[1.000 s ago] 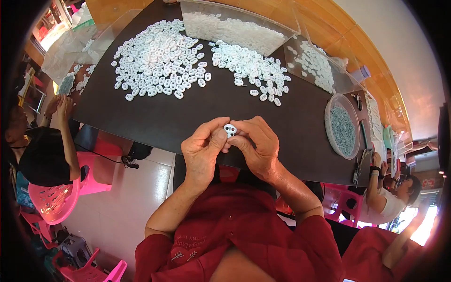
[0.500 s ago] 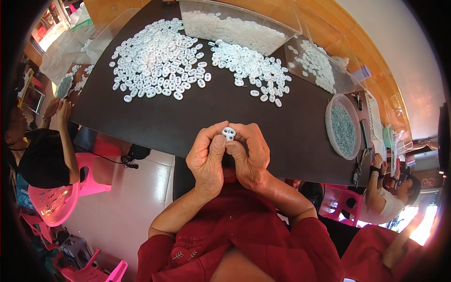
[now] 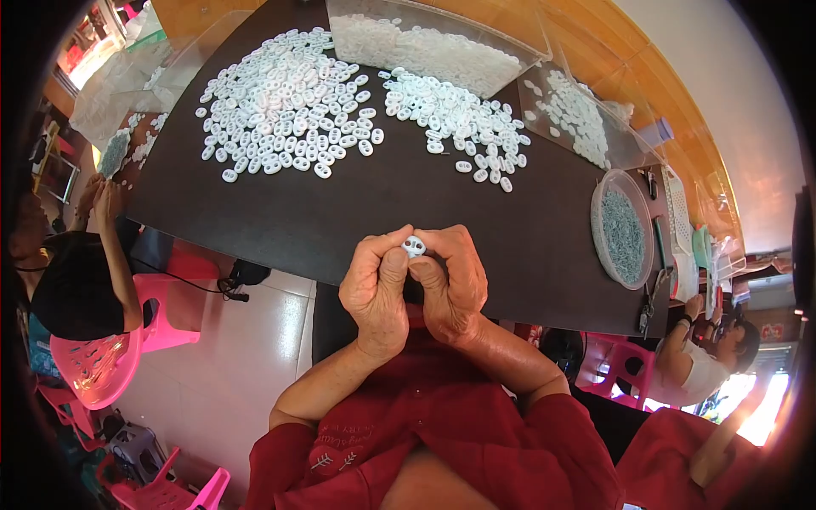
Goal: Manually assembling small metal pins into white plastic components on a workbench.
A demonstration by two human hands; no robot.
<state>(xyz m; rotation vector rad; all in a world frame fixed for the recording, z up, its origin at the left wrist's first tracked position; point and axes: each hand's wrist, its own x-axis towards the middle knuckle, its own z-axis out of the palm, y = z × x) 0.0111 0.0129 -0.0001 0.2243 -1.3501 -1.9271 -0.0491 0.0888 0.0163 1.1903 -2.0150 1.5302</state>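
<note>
Between the fingertips and thumbs of both hands is a small white oval plastic piece with holes [image 3: 414, 246]. My left hand [image 3: 376, 289] pinches it from one side. From the other side my right hand [image 3: 451, 285] closes on it, thumb and forefinger at its edge. Fingers hide part of the piece, so I cannot tell whether it is one part or two together. Beyond my hands lie a large heap of similar white oval pieces [image 3: 285, 106] on the left and a smaller heap [image 3: 459, 119] to its right.
At the back stands a clear plastic bin [image 3: 425, 51] full of white pieces, with another clear bin [image 3: 571, 115] beside it. A round tray [image 3: 602, 242] of small grey-blue parts and pliers [image 3: 651, 306] are on the right. Co-workers sit at both sides, near pink chairs [image 3: 157, 306].
The white piece has tilted between my fingers, so its face shows differently. Both hands keep almost the same place and grip. The right-hand co-worker's hands have shifted slightly.
</note>
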